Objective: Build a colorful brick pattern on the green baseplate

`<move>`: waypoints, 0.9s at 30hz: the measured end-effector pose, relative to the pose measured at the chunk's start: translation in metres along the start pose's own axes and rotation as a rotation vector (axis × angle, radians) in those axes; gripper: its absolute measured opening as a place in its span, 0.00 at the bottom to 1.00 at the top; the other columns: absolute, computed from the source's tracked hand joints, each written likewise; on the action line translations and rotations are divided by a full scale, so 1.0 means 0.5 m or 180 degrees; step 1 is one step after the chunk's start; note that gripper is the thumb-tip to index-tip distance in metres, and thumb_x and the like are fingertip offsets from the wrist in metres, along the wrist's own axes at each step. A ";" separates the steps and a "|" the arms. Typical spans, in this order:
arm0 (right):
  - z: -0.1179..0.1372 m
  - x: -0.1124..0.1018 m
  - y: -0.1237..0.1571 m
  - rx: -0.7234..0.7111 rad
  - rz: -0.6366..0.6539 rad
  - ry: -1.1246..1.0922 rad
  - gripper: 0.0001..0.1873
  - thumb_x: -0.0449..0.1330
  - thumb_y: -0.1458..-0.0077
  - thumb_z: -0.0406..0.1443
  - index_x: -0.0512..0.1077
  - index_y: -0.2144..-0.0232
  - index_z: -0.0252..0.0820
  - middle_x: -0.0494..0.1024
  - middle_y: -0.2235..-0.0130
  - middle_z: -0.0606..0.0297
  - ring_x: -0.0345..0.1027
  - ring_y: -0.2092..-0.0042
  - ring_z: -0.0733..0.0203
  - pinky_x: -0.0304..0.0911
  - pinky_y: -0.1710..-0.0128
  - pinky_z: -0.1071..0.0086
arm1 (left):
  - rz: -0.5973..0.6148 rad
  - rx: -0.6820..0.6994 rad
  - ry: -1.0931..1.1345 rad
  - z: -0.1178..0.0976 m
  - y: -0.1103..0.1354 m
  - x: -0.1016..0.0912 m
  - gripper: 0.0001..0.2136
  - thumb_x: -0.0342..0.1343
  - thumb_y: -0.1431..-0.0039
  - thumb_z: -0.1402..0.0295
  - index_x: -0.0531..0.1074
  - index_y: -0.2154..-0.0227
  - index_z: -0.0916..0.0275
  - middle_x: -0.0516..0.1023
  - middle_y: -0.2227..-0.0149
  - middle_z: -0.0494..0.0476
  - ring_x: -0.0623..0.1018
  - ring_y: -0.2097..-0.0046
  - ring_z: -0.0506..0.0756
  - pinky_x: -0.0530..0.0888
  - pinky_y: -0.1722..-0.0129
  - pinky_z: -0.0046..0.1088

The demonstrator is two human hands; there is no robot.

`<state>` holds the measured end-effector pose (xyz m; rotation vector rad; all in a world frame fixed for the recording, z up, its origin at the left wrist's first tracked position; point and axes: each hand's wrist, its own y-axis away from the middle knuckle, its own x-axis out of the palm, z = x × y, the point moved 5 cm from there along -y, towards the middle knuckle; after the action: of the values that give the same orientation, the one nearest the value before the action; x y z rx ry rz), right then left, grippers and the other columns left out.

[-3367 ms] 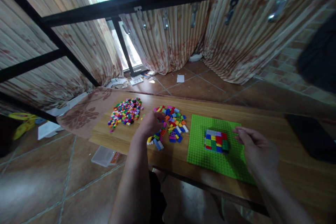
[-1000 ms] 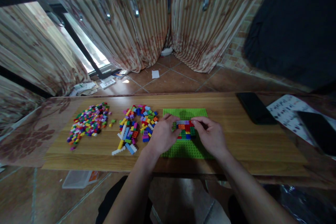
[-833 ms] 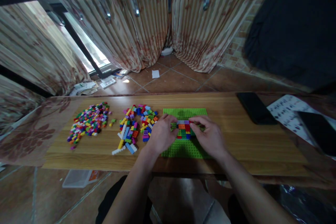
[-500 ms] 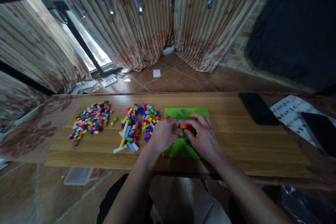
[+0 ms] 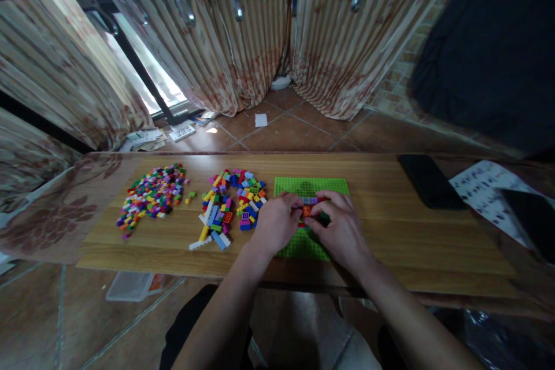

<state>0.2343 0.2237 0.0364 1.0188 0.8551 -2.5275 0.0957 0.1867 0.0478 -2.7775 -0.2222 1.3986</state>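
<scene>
Both hands meet over a green studded baseplate [image 5: 299, 250] on the wooden table. Between their fingertips is an orange toy brick [image 5: 306, 210]. My left hand [image 5: 277, 221] is closed, its thumb and fingers pinching at the brick's left side. From the right, my right hand [image 5: 340, 224] grips the same brick between thumb and index finger, its other fingers curled above. Greyish-lilac bricks [image 5: 309, 200] sit just behind the orange one, on the baseplate. Bits of red and dark green brick show under my fingers, mostly hidden.
To the left lie a pile of small mixed bricks [image 5: 151, 193] and a nearer pile of larger bricks [image 5: 212, 214]. A black phone [image 5: 430, 181], a printed sheet [image 5: 485, 191] and another dark device [image 5: 526, 217] are on the right. A clear plastic box [image 5: 130, 287] sits on the floor.
The orange brick now shows its studded top more and sits slightly lower, with the lilac bricks visible behind it. My hands stay closed around it. The whole view has shifted slightly.
</scene>
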 end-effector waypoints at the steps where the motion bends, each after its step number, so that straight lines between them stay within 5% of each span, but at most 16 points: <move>1: -0.002 -0.002 -0.001 0.0010 -0.0023 -0.0028 0.05 0.65 0.49 0.36 0.73 0.75 0.45 0.73 0.53 0.57 0.65 0.51 0.47 0.63 0.50 0.51 | -0.0044 -0.0070 -0.0028 -0.001 0.000 0.001 0.08 0.52 0.42 0.75 0.75 0.66 0.60 0.79 0.67 0.53 0.77 0.66 0.52 0.71 0.64 0.26; 18: -0.035 -0.010 -0.011 0.0454 0.0168 -0.0377 0.11 0.67 0.54 0.37 0.75 0.65 0.45 0.72 0.51 0.58 0.67 0.48 0.49 0.63 0.46 0.52 | -0.0227 -0.0419 -0.0186 0.010 0.001 0.011 0.09 0.55 0.42 0.71 0.72 0.58 0.60 0.81 0.65 0.55 0.80 0.65 0.54 0.73 0.64 0.29; 21: -0.034 -0.006 -0.010 0.0391 0.0307 -0.0371 0.16 0.66 0.53 0.36 0.75 0.59 0.46 0.71 0.49 0.58 0.65 0.46 0.49 0.62 0.45 0.51 | -0.0181 -0.0441 -0.0132 0.010 -0.001 0.011 0.10 0.55 0.42 0.72 0.72 0.57 0.61 0.81 0.65 0.55 0.80 0.65 0.54 0.73 0.64 0.29; 27: -0.020 0.006 -0.011 0.0079 0.0369 -0.0170 0.10 0.60 0.46 0.36 0.76 0.60 0.48 0.70 0.47 0.57 0.63 0.43 0.46 0.61 0.44 0.48 | -0.0148 -0.0458 -0.0076 0.009 -0.002 0.013 0.11 0.55 0.42 0.72 0.71 0.56 0.61 0.81 0.65 0.55 0.80 0.65 0.54 0.73 0.64 0.28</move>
<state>0.2350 0.2340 0.0309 0.9744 0.7299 -2.4621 0.0957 0.1884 0.0400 -2.8487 -0.4007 1.4613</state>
